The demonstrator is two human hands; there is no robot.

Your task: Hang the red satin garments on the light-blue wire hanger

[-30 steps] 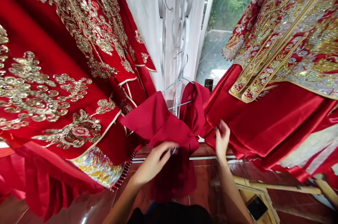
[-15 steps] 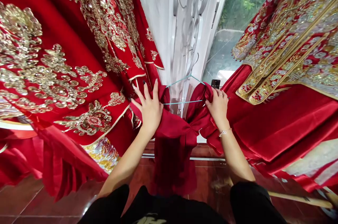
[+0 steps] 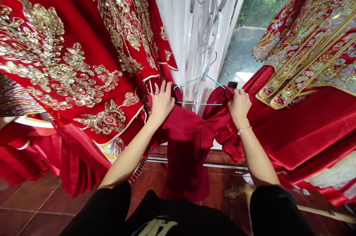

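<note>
A plain dark-red dress hangs in front of me on a thin pale-blue clothes hanger with a metal hook. My left hand is closed on the dress at the hanger's left end, fingers bent over the cloth. At the other end my right hand, with a bracelet at the wrist, grips the bunched cloth of the same dress. Between my hands the hanger's lower bar and sloping top show bare. Below, the skirt falls toward the floor. My fingertips are partly hidden by the fabric.
Red garments with gold sequin embroidery hang close on the left. Another embroidered red jacket hangs at right over a satin skirt. Behind stand a white metal frame and a window. A dark phone is beyond my right hand.
My left hand's spread fingers have drawn in over the cloth. My right hand has closed more tightly on its side. The whole view has shifted slightly.
</note>
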